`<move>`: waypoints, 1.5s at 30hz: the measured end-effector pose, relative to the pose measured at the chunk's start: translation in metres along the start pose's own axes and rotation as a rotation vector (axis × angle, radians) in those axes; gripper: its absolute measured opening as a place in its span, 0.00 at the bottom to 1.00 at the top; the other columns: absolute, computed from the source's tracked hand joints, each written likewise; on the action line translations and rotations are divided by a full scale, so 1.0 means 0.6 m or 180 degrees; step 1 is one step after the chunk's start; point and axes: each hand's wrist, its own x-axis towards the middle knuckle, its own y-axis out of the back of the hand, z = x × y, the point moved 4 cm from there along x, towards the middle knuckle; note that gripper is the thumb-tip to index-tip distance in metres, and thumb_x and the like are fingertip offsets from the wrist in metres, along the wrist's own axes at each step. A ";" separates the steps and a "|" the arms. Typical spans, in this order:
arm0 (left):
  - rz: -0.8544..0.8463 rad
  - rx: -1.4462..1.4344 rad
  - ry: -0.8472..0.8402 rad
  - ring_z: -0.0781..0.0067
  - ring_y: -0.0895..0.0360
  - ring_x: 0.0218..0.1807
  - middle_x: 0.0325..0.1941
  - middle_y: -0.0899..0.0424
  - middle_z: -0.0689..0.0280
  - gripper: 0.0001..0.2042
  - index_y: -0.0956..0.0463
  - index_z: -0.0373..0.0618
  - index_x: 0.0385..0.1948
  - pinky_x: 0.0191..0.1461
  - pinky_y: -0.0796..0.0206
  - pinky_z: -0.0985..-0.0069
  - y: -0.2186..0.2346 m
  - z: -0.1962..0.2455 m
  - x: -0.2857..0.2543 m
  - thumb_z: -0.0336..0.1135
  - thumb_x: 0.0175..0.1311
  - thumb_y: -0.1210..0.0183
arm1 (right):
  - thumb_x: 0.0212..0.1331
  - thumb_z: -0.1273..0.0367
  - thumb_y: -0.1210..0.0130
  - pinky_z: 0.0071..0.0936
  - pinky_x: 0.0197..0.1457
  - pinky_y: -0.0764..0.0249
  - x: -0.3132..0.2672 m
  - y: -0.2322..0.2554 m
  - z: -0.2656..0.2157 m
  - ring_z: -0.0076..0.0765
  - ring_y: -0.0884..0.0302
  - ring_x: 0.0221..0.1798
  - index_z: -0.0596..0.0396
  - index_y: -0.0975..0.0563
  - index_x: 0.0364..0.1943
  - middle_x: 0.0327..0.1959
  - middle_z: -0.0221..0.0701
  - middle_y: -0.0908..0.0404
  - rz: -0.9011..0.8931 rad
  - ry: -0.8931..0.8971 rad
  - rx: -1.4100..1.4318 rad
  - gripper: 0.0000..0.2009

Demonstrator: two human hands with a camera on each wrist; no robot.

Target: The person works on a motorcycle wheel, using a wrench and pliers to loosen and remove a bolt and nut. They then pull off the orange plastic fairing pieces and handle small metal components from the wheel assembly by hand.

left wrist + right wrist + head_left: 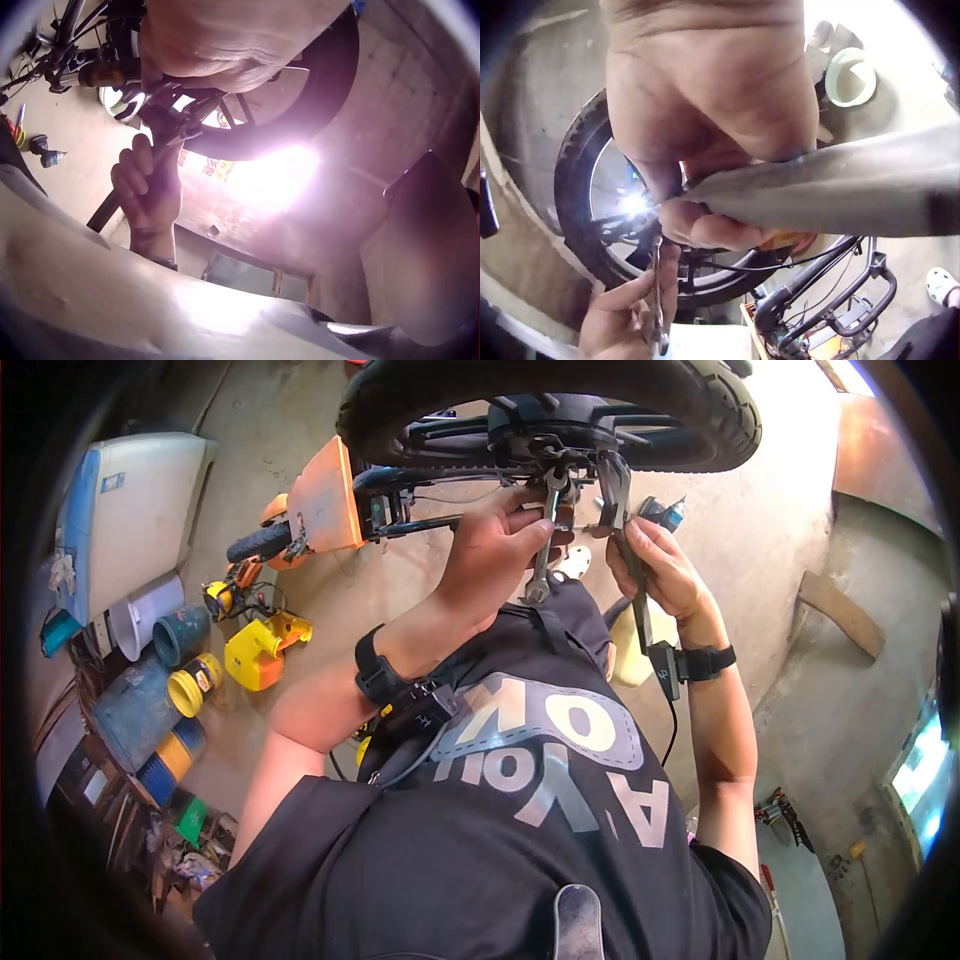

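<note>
My left hand [492, 555] pinches a silver spanner [551, 530] between thumb and fingers. Its upper end sits at the hub of a wheel [700, 420] with a thick black tyre; its lower end points toward my body. My right hand [668, 568] grips the dark handle of a large long-handled wrench [640, 595], whose silver head reaches up beside the hub. In the right wrist view this wrench's broad handle [840, 191] runs across to the right, and the spanner [658, 300] stands in the left fingers. My right palm hides the head of the large wrench there.
The wheel belongs to a black-framed vehicle with an orange panel [325, 500]. A blue-and-black power tool [662, 513] lies on the floor behind my right hand. Buckets [182, 635] and a yellow plastic part [265, 650] stand at left. A wooden board [842, 615] lies at right.
</note>
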 end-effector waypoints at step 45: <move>0.0028 0.1902 0.0173 0.74 0.18 0.31 0.39 0.13 0.58 0.10 0.19 0.37 0.40 0.30 0.27 0.80 0.023 0.105 0.070 0.34 0.64 0.43 | 0.78 0.54 0.59 0.20 0.27 0.39 -0.005 0.008 0.014 0.21 0.37 0.24 0.59 0.27 0.52 0.25 0.24 0.33 0.0086 -0.0002 -0.0231 0.21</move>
